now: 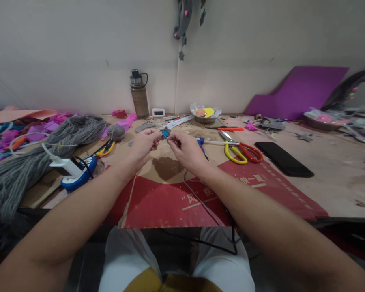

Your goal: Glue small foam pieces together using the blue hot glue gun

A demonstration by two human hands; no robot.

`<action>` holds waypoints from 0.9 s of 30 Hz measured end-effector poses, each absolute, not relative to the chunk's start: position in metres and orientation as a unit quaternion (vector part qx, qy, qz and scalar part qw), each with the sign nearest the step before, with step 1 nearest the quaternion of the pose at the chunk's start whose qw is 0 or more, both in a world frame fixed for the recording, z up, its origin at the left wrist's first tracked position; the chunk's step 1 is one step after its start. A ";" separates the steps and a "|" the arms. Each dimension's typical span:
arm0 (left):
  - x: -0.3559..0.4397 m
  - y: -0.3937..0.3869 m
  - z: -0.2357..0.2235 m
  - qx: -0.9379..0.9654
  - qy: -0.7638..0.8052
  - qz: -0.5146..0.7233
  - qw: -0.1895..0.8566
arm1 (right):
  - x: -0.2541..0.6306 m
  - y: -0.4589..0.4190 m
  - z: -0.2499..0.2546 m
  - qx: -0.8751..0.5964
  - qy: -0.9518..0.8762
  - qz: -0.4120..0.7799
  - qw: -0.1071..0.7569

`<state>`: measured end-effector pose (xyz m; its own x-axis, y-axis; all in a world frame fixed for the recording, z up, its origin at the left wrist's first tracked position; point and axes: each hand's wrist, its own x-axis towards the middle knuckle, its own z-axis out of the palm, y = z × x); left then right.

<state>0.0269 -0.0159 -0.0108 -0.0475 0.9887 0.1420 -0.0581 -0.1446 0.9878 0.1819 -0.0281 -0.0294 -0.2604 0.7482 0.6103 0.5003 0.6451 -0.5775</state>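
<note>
Over the cardboard, my left hand (144, 146) pinches a small blue-and-grey star-shaped piece (165, 133) between thumb and fingers. My right hand (185, 149) is closed in a pinch right beside that piece; what lies between its fingertips is too small to make out. A grey strand (197, 196) runs from below my right hand toward the table's front edge. Partly hidden behind the right hand is a blue glue gun (200, 141), with a white glue stick (220, 142) reaching right. Scissors with yellow and red handles (235, 154) lie to its right.
Grey yarn (76, 134) and a blue power socket with a charger (79, 174) are on the left. A bottle (139, 95), a small clock (158, 112) and a bowl (205, 115) stand at the back. A black phone (282, 159) lies right; red-printed cardboard (158, 202) covers the front.
</note>
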 end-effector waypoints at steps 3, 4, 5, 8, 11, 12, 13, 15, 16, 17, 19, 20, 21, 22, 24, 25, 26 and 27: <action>0.027 -0.016 -0.011 0.507 0.458 0.561 0.467 | 0.182 -0.028 -0.030 -0.398 -0.783 0.137 0.457; 0.027 -0.016 -0.012 0.507 0.459 0.561 0.467 | 0.182 -0.028 -0.030 -0.398 -0.784 0.137 0.457; 0.027 -0.015 -0.012 0.508 0.459 0.560 0.467 | 0.181 -0.028 -0.031 -0.398 -0.784 0.137 0.457; 0.026 -0.014 -0.013 0.506 0.455 0.563 0.469 | 0.181 -0.027 -0.031 -0.396 -0.784 0.138 0.457; 0.027 -0.014 -0.012 0.503 0.456 0.565 0.469 | 0.181 -0.027 -0.031 -0.396 -0.785 0.137 0.457; 0.027 -0.014 -0.012 0.504 0.457 0.564 0.468 | 0.181 -0.027 -0.030 -0.397 -0.785 0.136 0.456; 0.027 -0.015 -0.011 0.506 0.457 0.562 0.468 | 0.181 -0.027 -0.030 -0.398 -0.785 0.135 0.455; 0.027 -0.016 -0.011 0.509 0.457 0.559 0.469 | 0.181 -0.028 -0.030 -0.401 -0.785 0.135 0.452; 0.027 -0.016 -0.011 0.508 0.457 0.560 0.468 | 0.182 -0.028 -0.030 -0.402 -0.785 0.136 0.451; 0.027 -0.016 -0.011 0.506 0.459 0.561 0.468 | 0.182 -0.028 -0.030 -0.403 -0.784 0.139 0.451; 0.026 -0.014 -0.011 0.501 0.461 0.562 0.469 | 0.182 -0.027 -0.031 -0.404 -0.781 0.149 0.452; 0.026 -0.013 -0.012 0.500 0.461 0.564 0.469 | 0.182 -0.027 -0.031 -0.403 -0.779 0.156 0.454; 0.025 -0.013 -0.012 0.500 0.459 0.565 0.470 | 0.182 -0.027 -0.032 -0.402 -0.777 0.164 0.456; 0.024 -0.012 -0.012 0.501 0.455 0.566 0.471 | 0.181 -0.026 -0.033 -0.401 -0.775 0.170 0.458; 0.024 -0.013 -0.011 0.507 0.447 0.567 0.470 | 0.181 -0.025 -0.034 -0.403 -0.769 0.185 0.462; 0.024 -0.014 -0.010 0.510 0.446 0.566 0.469 | 0.181 -0.024 -0.034 -0.406 -0.764 0.195 0.463; 0.024 -0.015 -0.009 0.512 0.448 0.564 0.468 | 0.181 -0.022 -0.034 -0.412 -0.756 0.208 0.464; 0.024 -0.016 -0.007 0.513 0.451 0.562 0.467 | 0.181 -0.021 -0.034 -0.419 -0.747 0.222 0.465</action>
